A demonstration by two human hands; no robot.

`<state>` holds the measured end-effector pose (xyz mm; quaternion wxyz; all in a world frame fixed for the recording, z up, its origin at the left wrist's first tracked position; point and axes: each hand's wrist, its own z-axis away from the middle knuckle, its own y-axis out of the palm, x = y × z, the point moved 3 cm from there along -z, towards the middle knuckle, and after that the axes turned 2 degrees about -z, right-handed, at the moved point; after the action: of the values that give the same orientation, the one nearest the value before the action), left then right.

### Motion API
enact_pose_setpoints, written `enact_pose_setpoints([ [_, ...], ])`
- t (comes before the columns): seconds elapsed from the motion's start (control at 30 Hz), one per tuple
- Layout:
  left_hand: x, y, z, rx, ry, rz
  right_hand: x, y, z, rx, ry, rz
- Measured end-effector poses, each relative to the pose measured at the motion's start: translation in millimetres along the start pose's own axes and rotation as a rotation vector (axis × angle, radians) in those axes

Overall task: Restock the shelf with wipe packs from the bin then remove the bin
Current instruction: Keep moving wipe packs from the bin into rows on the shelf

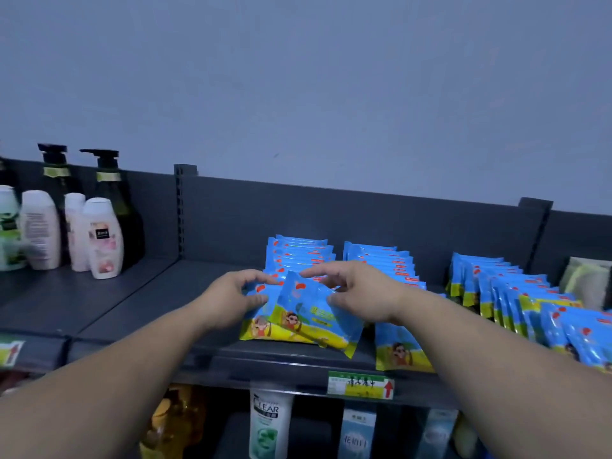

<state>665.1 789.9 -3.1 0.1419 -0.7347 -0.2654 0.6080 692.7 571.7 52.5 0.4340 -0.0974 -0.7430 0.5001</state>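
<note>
Restocking underway: my left hand [231, 301] grips the front pack [255, 326] up-left of the price tag [361, 384]; above the tag, my right hand [359, 294] pinches a tilted wipe pack [309, 318]. Next it needs squaring upright; bin unseen

On my screen the wipe packs [308, 313] look like thin plastic film, glossy and a little crinkled, with light catching along their top seams. The shelf [132, 303] under them looks like painted metal, dark grey, smooth and matt. Left of the wipe packs, the pale bottles [102, 240] are smooth plastic with a soft sheen, and the dark pump bottles [109, 193] look glossier. Below the wipe packs, the price label [360, 384] looks like printed paper. Above them, the wall [298, 77] is matt.
</note>
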Motion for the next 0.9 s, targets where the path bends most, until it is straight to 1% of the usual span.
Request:
enact_pose_setpoints([
  [0.07,-1,-1,-1,-0.078,0.001,-0.005,-1,5,-8,0.008,0.002,0.041],
  [0.13,-6,0,1,-0.115,-0.005,0.004,0,10,-12,0.002,0.004,0.062],
  [0.23,-8,3,5,-0.119,0.062,-0.137,2,16,-14,0.005,-0.023,0.087],
  [0.33,-4,6,11,-0.042,0.148,-0.312,-2,20,-14,-0.017,-0.074,0.239],
  [0.4,-3,11,17,-0.010,0.178,-0.390,-9,23,-12,-0.051,-0.061,0.318],
  [0.47,-3,18,20,-0.016,0.180,-0.413,-14,25,-9,-0.097,-0.027,0.301],
  [0.53,-5,25,22,-0.029,0.187,-0.426,-15,27,-8,-0.121,-0.030,0.275],
  [0.63,-10,34,23,-0.005,0.204,-0.448,-15,30,-8,-0.117,-0.050,0.280],
  [0.73,-11,36,21,0.000,0.161,-0.475,-18,31,-6,-0.121,-0.057,0.276],
  [0.83,-23,38,19,-0.051,0.184,-0.546,-21,26,3,-0.165,-0.061,0.257],
  [0.9,-39,46,18,-0.100,0.234,-0.595,-25,14,15,-0.233,-0.041,0.307],
])
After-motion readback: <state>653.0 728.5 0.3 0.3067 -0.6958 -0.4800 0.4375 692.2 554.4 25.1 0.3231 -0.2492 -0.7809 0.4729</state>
